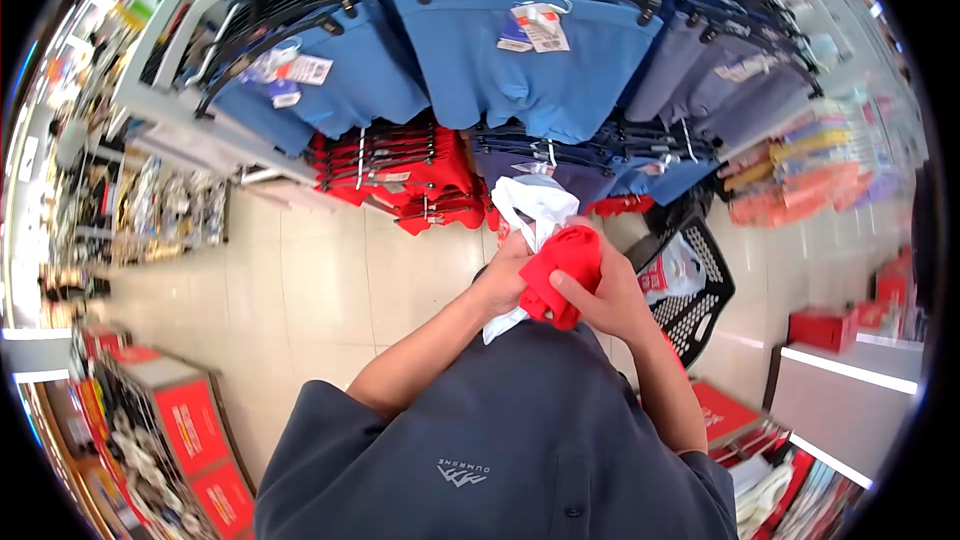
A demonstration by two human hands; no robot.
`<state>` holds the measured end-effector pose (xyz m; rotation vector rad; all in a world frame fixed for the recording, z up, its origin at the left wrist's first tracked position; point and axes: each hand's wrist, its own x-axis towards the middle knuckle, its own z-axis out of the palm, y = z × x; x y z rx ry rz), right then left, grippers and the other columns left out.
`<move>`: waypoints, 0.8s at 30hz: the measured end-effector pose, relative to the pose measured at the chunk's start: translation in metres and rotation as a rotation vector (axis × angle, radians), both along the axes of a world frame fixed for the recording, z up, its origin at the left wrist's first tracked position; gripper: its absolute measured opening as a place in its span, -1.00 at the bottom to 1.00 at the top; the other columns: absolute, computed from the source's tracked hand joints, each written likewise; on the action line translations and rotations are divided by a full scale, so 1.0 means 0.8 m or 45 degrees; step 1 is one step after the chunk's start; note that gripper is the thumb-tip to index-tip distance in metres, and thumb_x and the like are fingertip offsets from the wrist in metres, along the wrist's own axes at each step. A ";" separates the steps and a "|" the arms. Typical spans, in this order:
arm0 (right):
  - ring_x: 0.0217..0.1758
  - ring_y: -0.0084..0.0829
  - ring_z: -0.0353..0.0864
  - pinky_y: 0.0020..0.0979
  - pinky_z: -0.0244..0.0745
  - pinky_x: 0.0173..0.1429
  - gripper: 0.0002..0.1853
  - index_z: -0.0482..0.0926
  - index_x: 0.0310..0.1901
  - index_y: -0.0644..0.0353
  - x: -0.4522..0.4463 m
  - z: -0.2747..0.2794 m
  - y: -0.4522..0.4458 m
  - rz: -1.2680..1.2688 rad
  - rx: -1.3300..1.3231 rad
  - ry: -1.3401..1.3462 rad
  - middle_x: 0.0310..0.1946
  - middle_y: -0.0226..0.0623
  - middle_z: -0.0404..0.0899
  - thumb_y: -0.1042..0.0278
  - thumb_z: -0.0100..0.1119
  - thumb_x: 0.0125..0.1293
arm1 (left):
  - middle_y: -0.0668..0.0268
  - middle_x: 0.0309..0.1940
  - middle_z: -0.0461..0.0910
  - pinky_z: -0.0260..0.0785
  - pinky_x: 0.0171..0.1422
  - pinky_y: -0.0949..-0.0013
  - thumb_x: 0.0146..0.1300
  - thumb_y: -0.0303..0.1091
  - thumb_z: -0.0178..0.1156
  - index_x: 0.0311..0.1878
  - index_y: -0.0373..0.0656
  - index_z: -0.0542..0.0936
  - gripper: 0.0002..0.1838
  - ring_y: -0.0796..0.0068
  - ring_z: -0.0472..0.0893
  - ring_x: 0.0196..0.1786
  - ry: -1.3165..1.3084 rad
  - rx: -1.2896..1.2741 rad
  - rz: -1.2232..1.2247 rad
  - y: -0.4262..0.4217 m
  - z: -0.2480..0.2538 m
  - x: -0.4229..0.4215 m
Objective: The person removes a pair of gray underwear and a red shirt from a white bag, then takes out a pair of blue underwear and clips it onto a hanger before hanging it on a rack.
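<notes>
My right hand is closed around a bundled red cloth garment, with the thumb pressed on its near face. Whether the garment is shorts or something else, I cannot tell. My left hand grips a crumpled white plastic bag, which hangs below the hand and sticks up above it. The red bundle lies against the bag and covers part of it. Some fingers of my left hand are hidden behind the bundle. Both hands are close together in front of my chest.
Ahead, a rack carries blue shorts on black hangers, with red garments hanging lower. At my right on the tiled floor stands a black basket with a plastic bag in it. Red-fronted display boxes stand at the lower left.
</notes>
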<state>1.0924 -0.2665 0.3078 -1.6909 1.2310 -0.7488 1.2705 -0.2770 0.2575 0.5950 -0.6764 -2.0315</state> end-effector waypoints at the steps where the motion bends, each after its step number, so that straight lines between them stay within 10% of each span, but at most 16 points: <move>1: 0.09 -0.01 0.56 -0.21 0.44 0.17 -0.36 0.31 0.26 0.34 -0.010 -0.009 -0.007 0.073 -0.018 0.105 0.03 0.09 0.53 0.25 0.31 0.21 | 0.16 0.21 0.46 0.44 0.26 0.22 0.34 -0.45 0.15 0.33 -0.24 0.29 -0.49 0.31 0.52 0.21 -0.012 0.086 0.106 0.009 0.000 -0.009; 7: -0.14 -0.04 0.62 -0.22 0.51 -0.04 -0.62 0.52 -0.06 0.27 -0.019 0.022 0.002 0.089 -0.779 0.065 -0.20 -0.02 0.60 0.26 0.34 0.17 | 0.18 0.09 0.55 0.49 0.18 0.28 0.37 -0.47 0.08 0.24 -0.28 0.38 -0.61 0.36 0.60 0.10 0.089 0.089 0.572 0.046 0.020 -0.032; 9: -0.37 -0.28 0.63 -0.35 0.52 -0.29 -0.77 0.54 -0.32 0.21 -0.013 0.028 0.034 0.359 -0.492 0.090 -0.39 -0.23 0.60 0.35 0.41 0.07 | 0.18 0.07 0.57 0.51 0.14 0.29 0.37 -0.48 0.08 0.21 -0.30 0.40 -0.63 0.36 0.62 0.06 0.066 0.135 0.673 0.054 0.020 -0.033; 21: 0.02 -0.05 0.54 -0.20 0.51 0.02 -0.38 0.38 0.26 0.13 0.029 0.014 0.042 0.526 -0.665 0.165 0.10 -0.06 0.42 0.31 0.33 0.12 | 0.20 -0.08 0.63 0.55 0.01 0.35 0.32 -0.44 0.22 0.07 -0.32 0.49 -0.70 0.44 0.67 -0.09 0.023 0.102 0.974 0.110 0.023 0.006; 24: -0.24 -0.37 0.61 -0.42 0.50 -0.17 -0.70 0.50 0.03 0.22 0.061 -0.001 0.028 0.405 -0.499 -0.005 -0.23 -0.17 0.56 0.47 0.18 0.24 | 0.22 -0.03 0.61 0.55 0.02 0.32 0.27 -0.47 0.27 0.11 -0.27 0.46 -0.63 0.41 0.65 -0.02 0.017 0.085 0.976 0.130 0.022 0.047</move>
